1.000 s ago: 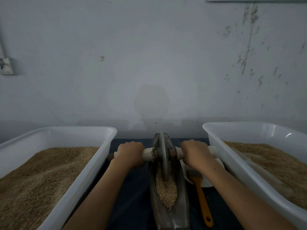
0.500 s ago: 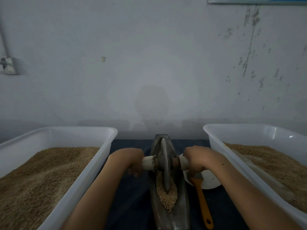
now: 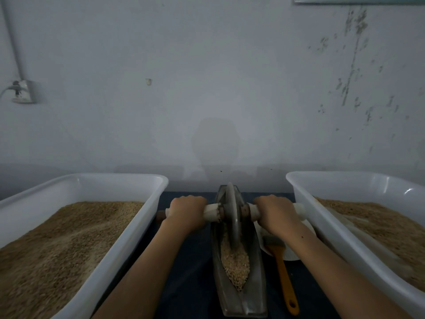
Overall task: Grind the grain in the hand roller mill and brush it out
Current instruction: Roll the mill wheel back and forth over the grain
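Note:
A narrow boat-shaped metal trough [image 3: 255, 288] lies lengthwise on the dark table between two tubs. Pale grain [image 3: 235, 265] fills its near half. A thin metal wheel [image 3: 231, 217] stands upright in the trough's far half, on a pale wooden axle [image 3: 211, 211]. My left hand [image 3: 187, 211] grips the axle left of the wheel. My right hand [image 3: 274, 214] grips it on the right. A brush with an orange handle [image 3: 284, 272] lies right of the trough, its bristles over a white plate [image 3: 293, 254].
A big white tub [image 3: 142, 224] heaped with brown grain stands on the left, and a second one [image 3: 322, 231] on the right. A grey wall rises close behind the table. A socket [image 3: 23, 90] hangs on the wall at left.
The wheel and both hands were pulled toward me along the trough half a second ago, then rolled back out to the far end, where they are now.

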Demonstrator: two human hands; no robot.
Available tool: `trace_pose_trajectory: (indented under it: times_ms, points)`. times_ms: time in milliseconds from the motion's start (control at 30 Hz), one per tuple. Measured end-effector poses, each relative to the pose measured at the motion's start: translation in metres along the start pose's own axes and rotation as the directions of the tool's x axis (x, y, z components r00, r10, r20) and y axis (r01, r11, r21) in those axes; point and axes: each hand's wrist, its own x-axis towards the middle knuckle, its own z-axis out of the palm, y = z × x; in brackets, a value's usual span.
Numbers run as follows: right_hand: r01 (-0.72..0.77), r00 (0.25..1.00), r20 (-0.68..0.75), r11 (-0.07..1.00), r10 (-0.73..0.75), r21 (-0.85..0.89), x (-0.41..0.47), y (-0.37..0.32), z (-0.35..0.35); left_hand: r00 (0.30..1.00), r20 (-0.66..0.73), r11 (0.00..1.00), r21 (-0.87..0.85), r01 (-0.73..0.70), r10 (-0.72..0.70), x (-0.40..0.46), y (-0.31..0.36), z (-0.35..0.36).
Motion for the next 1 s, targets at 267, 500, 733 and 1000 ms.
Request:
trace_pose_trajectory:
  times_ms: [267, 500, 733, 1000]
  points:
    - [0.053, 0.919, 0.393, 0.998, -0.035, -0.036, -0.001, 0.002, -0.023, 0.950, 0.311, 1.000, -0.017, 0.007, -0.001, 0.000, -0.003, -0.008]
    - [0.064, 0.903, 0.429, 0.997, -0.038, -0.047, -0.001, 0.000, -0.026, 0.907, 0.420, 0.989, -0.140, 0.057, 0.007, 0.001, -0.005, -0.008]
    - [0.000, 0.992, 0.124, 0.998, 0.008, -0.064, 0.001, 0.000, -0.009, 0.990, 0.125, 0.998, 0.027, 0.063, -0.066, 0.004, 0.002, -0.002]
    - [-0.005, 0.995, 0.095, 0.998, 0.011, -0.070, 0.001, -0.001, -0.007, 0.994, 0.090, 0.997, 0.031, 0.067, -0.070, 0.005, 0.001, 0.000]
